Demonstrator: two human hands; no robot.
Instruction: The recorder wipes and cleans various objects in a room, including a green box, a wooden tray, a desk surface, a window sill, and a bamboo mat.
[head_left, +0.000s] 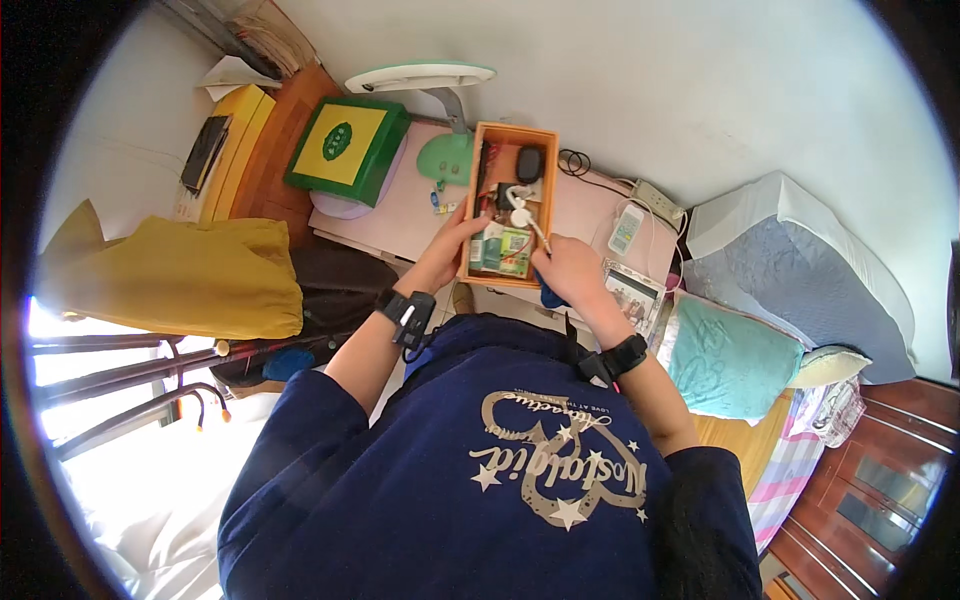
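Observation:
An orange open box (554, 161) is held up in front of me over the pink desk top. My left hand (452, 241) grips its left side, with the thumb over the rim. At the box's lower right side is my right hand (568, 266), its fingers closed on a dark blue cloth (551, 294) that hangs below them. Inside the box lie a black oval case (529, 164), a white coiled cable (520, 216), green and white packets (514, 252) and some dark and red slim items.
Behind the box stands a green desk lamp (445, 159); left of it is a green and yellow box (345, 142). On the right are a white remote control (625, 229), a power strip (658, 197), a framed photo (634, 296) and a teal cushion (731, 356).

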